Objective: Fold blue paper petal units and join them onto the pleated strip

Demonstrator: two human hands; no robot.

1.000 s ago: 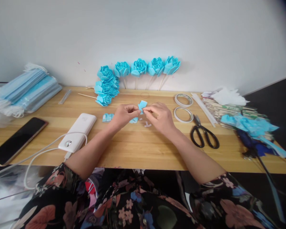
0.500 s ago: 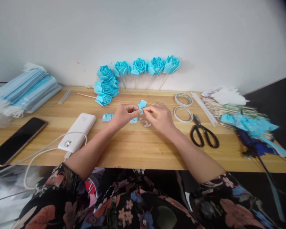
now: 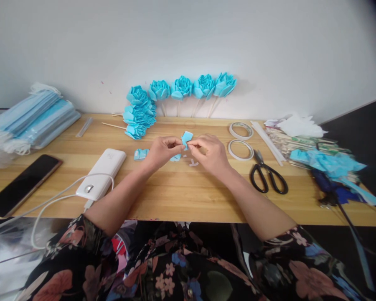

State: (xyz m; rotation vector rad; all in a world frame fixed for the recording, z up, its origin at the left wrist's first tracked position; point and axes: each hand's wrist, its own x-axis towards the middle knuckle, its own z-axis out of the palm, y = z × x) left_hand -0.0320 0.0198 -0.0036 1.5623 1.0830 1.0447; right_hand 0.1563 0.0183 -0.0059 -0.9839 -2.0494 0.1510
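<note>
My left hand (image 3: pixel 165 151) and my right hand (image 3: pixel 208 151) meet over the middle of the table. Between their pinched fingertips is a small blue petal piece (image 3: pixel 187 136), its pale-edged top showing above the fingers. Its lower part is partly hidden by the fingertips. Just left of my left hand lies a folded blue piece (image 3: pixel 141 154), and another blue piece (image 3: pixel 176 158) shows on the wood beneath the hands. Small white tape scraps (image 3: pixel 193 162) are scattered below my right hand's fingers.
Several blue flowers on sticks (image 3: pixel 182 88) stand along the wall. Right of my hands are two tape rolls (image 3: pixel 240 150), black-handled scissors (image 3: pixel 268 175) and a cluttered pile (image 3: pixel 329 163). To the left are stacked face masks (image 3: pixel 34 119), a phone (image 3: pixel 25 184) and a cabled power bank (image 3: pixel 102 173).
</note>
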